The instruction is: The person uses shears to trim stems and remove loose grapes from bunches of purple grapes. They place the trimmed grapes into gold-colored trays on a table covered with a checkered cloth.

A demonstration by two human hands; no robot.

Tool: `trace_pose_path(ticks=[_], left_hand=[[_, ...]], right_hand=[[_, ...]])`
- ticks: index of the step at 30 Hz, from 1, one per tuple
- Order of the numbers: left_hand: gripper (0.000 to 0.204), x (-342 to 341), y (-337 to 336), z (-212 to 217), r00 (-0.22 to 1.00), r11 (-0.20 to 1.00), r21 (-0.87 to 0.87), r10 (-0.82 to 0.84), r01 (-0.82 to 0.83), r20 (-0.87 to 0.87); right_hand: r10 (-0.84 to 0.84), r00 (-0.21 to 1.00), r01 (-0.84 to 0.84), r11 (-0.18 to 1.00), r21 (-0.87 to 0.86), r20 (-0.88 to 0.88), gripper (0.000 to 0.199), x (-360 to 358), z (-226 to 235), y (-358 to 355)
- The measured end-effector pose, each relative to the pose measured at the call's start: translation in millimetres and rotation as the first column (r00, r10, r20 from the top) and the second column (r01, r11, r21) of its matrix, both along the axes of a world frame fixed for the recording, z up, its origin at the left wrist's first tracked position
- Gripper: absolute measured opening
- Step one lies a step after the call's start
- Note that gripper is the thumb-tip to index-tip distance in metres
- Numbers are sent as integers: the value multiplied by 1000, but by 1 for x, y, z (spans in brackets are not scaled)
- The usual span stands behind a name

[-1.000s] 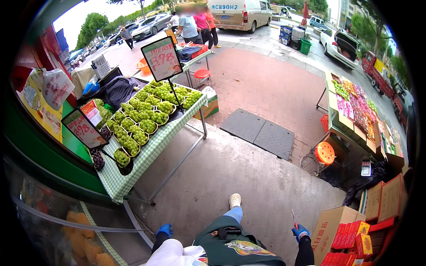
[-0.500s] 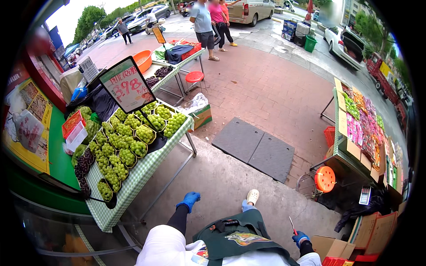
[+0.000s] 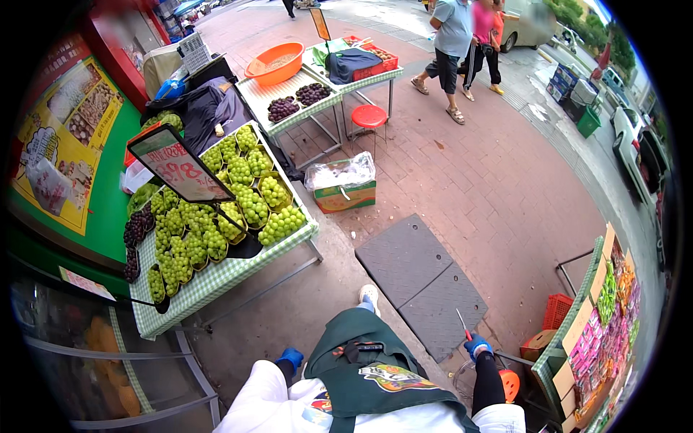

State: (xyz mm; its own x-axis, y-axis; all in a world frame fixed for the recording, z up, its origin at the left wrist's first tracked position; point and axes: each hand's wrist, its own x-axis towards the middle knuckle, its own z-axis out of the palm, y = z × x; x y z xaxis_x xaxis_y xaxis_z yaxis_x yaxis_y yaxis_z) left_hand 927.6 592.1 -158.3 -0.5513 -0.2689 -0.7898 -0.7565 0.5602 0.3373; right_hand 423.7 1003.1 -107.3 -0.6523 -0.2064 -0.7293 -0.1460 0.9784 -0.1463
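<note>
Blue gloves cover both hands of the person in the green apron (image 3: 364, 361). The right hand (image 3: 477, 348) is curled around the red handle of a small pair of scissors (image 3: 463, 325), blades pointing up, over the edge of a grey metal cover (image 3: 422, 285) set in the pavement. The left hand (image 3: 291, 357) hangs beside the apron, loosely curled as far as the small view shows, and it holds nothing I can make out. Left of the cover stands a checked table (image 3: 216, 278) piled with green grapes (image 3: 238, 202), a few dark bunches (image 3: 135, 227) at its far left edge, and a slanted price board (image 3: 178, 164) on top. Beyond the cover sits a box (image 3: 343, 193) wrapped in clear plastic, then a red stool (image 3: 369, 116). Right of the cover, an orange fan (image 3: 510, 384) lies near the right hand.
</note>
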Motion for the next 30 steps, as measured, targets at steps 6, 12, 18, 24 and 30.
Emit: trace_pose_path(ticks=[6,12,18,24,30], left_hand=[[15,-145,-71,-22,597,597,56,786,-800,161],[37,-349,-190,-15,571,614,139,780,-777,-254],[36,-487,-279,57,532,671,297,729,-679,-432],[37,-468,-290,11,284,391,210,869,-896,-406],[22,-370,-174,-41,13,9,31,989,-999,146]], right_hand=[[-139,979,43,854,-518,-148,40,-167,21,-201],[290,954,-300,927,-224,-74,43,-245,9,-253],[-234,915,286,951,-119,329,42,-298,-31,-214],[212,854,-409,839,360,475,34,-417,-77,-242],[20,977,-8,998,-57,212,34,-519,-52,-434]])
